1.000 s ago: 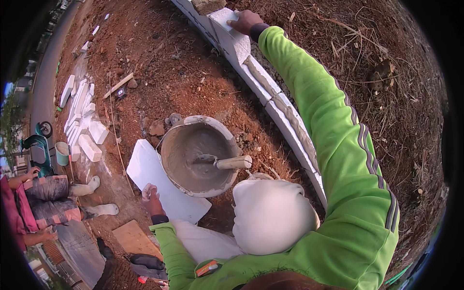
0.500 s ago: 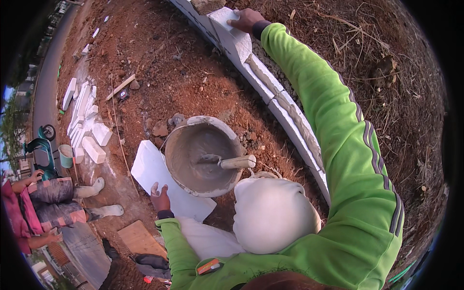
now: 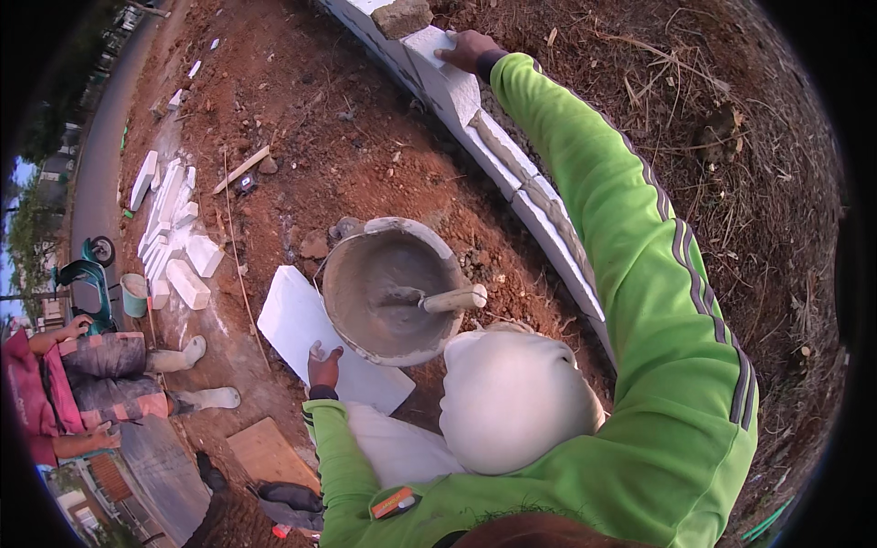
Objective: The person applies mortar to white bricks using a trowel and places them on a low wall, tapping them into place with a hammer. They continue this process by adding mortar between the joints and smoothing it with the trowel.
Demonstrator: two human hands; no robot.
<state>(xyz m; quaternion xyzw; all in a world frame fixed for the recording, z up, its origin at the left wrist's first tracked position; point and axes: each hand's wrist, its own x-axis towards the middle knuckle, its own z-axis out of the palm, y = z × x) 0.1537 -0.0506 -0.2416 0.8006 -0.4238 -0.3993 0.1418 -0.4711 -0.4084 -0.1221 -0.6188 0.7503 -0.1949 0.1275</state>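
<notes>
My right hand (image 3: pixel 468 51) grips the upper edge of a white lightweight concrete block (image 3: pixel 445 75) on the low wall, its fingers partly hidden behind the block. A rough grey-brown chunk (image 3: pixel 402 16) sits on the wall just beyond. My left hand (image 3: pixel 324 365) hovers over or touches a large white slab (image 3: pixel 292 315) on the ground, thumb and fingers apart, holding nothing visible. Beside it stands a bucket (image 3: pixel 340 290) of wet grey mortar. A trowel (image 3: pixel 455 299) leans in it, blade in the mortar and wooden handle over the rim.
Grey mortar (image 3: pixel 512 151) lines the top of the wall's lower course. White blocks (image 3: pixel 174 219) lie piled at left, near a small bucket (image 3: pixel 134 294) and a green scooter (image 3: pixel 84 279). A person in pink (image 3: pixel 46 393) is at far left. A string (image 3: pixel 236 247) crosses the red soil.
The view has shifted slightly. My left hand has turned a little over the slab, its fingers less spread. My right hand stays on the block.
</notes>
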